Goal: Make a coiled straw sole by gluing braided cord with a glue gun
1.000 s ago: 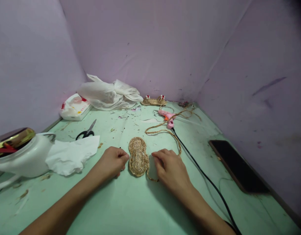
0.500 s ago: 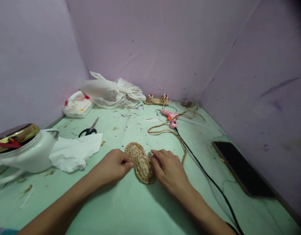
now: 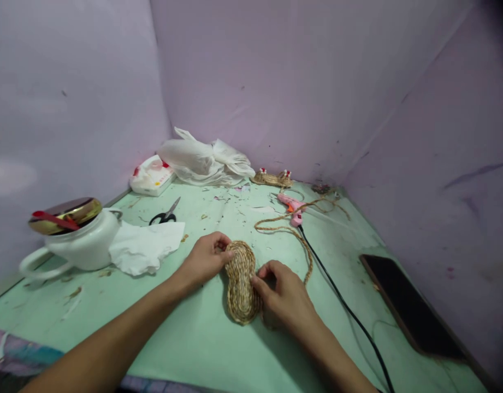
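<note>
Between my hands is a small sole-shaped piece of coiled straw rope (image 3: 242,284), held a little above the green table (image 3: 194,338). My left hand (image 3: 208,256) pinches its upper left edge between thumb and fingers. On the other side, my right hand (image 3: 284,289) grips the right edge near the narrow waist, thumb on top and other fingers partly hidden. A loose length of braided rope (image 3: 276,226) loops behind the right hand; whether it joins the sole is hidden. Past that loop lies a pink glue gun (image 3: 294,210) with a black cord.
Black-handled scissors (image 3: 166,215) and white tissue (image 3: 147,248) lie left, beside a white teapot-like pot (image 3: 89,243). A tissue pack (image 3: 153,177), a white plastic bag (image 3: 210,161) and a finished-looking straw slipper piece (image 3: 271,178) stand at the back wall. A phone (image 3: 410,305) lies right.
The straw sole has turned more upright in view, toe end away from me. My left hand has shifted up to its top edge, and the right hand's fingers have curled more. The view has tilted.
</note>
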The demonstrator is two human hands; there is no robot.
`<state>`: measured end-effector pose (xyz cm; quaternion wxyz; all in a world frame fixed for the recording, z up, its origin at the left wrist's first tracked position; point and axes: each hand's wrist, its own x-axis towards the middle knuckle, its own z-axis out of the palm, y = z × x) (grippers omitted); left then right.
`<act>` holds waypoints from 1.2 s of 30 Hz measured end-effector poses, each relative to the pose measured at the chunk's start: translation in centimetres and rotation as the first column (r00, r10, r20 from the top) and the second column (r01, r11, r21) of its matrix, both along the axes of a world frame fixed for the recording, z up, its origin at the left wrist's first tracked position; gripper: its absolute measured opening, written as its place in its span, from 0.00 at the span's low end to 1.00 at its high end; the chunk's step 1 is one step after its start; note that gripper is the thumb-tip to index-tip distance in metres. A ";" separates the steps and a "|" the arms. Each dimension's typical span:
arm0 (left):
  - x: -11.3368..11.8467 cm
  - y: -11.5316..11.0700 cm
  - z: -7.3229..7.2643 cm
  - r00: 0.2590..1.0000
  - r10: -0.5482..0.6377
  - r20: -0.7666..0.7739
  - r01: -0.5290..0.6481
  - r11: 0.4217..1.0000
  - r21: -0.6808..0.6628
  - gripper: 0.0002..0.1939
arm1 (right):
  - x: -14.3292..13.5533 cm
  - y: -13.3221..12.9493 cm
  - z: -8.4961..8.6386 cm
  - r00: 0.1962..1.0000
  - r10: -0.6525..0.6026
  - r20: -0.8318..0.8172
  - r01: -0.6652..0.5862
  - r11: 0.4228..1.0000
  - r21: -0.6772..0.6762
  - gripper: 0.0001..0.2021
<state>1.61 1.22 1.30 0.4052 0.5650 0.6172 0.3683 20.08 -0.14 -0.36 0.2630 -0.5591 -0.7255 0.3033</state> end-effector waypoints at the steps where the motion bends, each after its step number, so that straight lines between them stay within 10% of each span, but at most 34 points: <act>1: 0.2 -0.1 0.2 0.998 -0.011 0.067 0.010 1.000 0.002 0.10 | 0.0 0.2 0.0 0.988 -0.032 -0.154 0.021 0.997 -0.073 0.04; 5: 0.8 -0.4 0.9 0.963 -0.048 0.265 0.043 0.999 0.027 0.14 | 0.0 0.9 0.2 0.777 -0.116 -0.619 -0.084 0.955 -0.285 0.16; 15: 1.5 -0.8 -0.8 0.906 -0.162 0.392 0.191 0.981 -0.036 0.18 | 0.3 2.3 0.1 0.510 -0.226 -0.830 -0.099 0.943 -0.318 0.17; 24: 1.8 -1.1 -0.9 0.930 -0.174 0.324 0.213 0.973 -0.086 0.25 | 0.5 2.3 0.5 0.386 -0.254 -0.887 -0.075 0.950 -0.304 0.16; 31: -0.2 0.2 -0.4 0.916 0.131 0.380 -0.165 0.985 0.058 0.25 | 1.0 2.4 0.8 0.354 -0.297 -0.887 -0.070 0.937 -0.342 0.16; 36: 0.7 -0.2 0.5 0.899 0.051 0.435 -0.060 0.998 0.008 0.22 | 0.1 2.1 0.5 0.388 -0.286 -0.876 -0.131 0.924 -0.360 0.16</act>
